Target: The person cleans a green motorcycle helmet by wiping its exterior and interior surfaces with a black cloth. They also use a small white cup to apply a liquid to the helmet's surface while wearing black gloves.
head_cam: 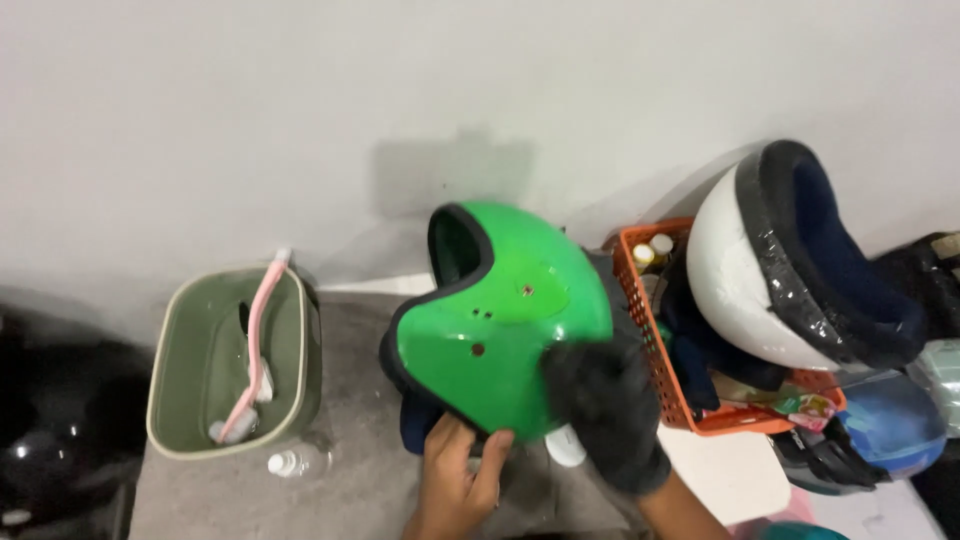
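Two hands hold the green helmet point(495, 315): the left hand point(458, 478) has its fingers point(494, 452) curled around the lower rim, and the gloved right hand point(603, 412) is pressed flat on the shell. Right of the helmet sits an orange basket point(650, 340) holding small yellow-and-white bottles point(652, 250); left, a green tub point(300, 350).

Green helmet point(490, 320), black-trimmed; left of it an olive tub point(175, 390) with pink brush point(255, 350); right, orange basket point(650, 330), white helmet point(735, 280).
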